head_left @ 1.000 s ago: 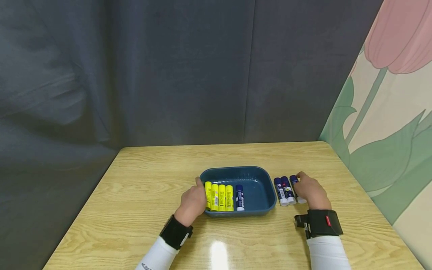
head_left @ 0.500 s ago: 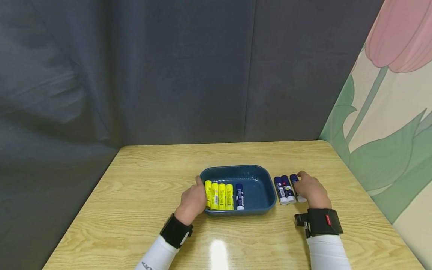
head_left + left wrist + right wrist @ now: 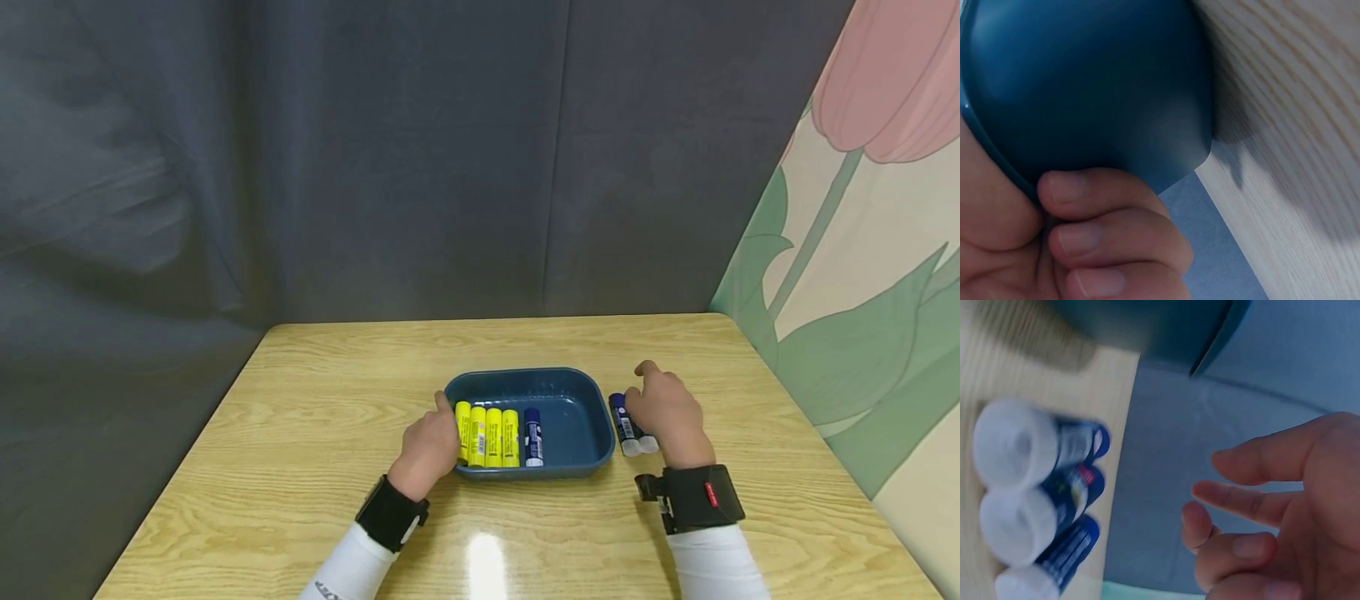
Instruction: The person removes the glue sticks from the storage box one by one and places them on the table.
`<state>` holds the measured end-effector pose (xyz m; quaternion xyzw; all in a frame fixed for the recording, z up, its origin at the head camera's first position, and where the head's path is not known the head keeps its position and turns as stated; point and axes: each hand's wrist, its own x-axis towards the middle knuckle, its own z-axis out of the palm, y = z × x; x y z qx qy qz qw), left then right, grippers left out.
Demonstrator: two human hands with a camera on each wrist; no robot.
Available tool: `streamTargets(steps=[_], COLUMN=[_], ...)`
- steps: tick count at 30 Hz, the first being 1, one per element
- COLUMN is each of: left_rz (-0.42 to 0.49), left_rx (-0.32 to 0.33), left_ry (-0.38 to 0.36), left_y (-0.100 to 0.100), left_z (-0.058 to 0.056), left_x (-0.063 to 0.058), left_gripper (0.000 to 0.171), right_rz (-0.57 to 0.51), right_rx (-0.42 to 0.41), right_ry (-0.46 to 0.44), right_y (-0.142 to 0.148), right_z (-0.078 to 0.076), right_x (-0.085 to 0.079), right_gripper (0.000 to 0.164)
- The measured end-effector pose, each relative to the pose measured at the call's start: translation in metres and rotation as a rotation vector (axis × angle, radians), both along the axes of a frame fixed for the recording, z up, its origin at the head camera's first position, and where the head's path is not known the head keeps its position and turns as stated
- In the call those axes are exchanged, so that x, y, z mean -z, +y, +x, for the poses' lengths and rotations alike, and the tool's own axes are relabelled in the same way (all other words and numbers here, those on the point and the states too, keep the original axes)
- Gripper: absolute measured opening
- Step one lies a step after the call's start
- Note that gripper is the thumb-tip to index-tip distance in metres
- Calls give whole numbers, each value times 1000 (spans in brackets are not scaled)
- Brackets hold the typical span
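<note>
My left hand point(image 3: 431, 442) grips the left end of a dark blue tray point(image 3: 572, 427); in the left wrist view its curled fingers point(image 3: 1129, 234) lie against the tray's outer wall. Inside stand several yellow glue sticks point(image 3: 493, 437) in a row, with one navy glue stick point(image 3: 533, 437) to their right. My right hand point(image 3: 669, 417) hovers over three navy glue sticks with white ends, right of the tray. It holds nothing; thumb and forefinger are apart. All three, including the nearest glue stick point(image 3: 1019, 447), show in the right wrist view; the hand partly hides them in the head view.
The tray sits on a wooden table point(image 3: 330, 392). A dark grey curtain point(image 3: 420, 167) hangs behind the table's far edge. On the right rises a wall point(image 3: 885, 333) painted with a pink tulip and green leaves.
My right hand has come away from the rightmost loose glue stick and moved left, over the others. The left hand and the tray stay where they were.
</note>
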<state>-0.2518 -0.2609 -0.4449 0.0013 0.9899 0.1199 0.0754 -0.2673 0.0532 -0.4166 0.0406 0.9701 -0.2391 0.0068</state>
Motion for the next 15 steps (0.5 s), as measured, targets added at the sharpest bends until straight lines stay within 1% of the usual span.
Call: streamTargets(steps=[4,8,11,15], left_rz=[-3,-7,-9,-10], left_rx=[3,6,7,4], left_ry=[5,9,5,-4], left_y=[0,0,1,1], left_z=[0,0,1,1], left_x=[0,0,0,-1], left_gripper=[63,63,63,64], right_rz=[9,14,12,13], right_rx=[-2,26,32,12], right_ry=[91,154,156,132], right_y=[-16,-34,-49,-68], right_z=[2,3,3,4], right_x=[-2,0,3,7], right_gripper=[41,38,39,40])
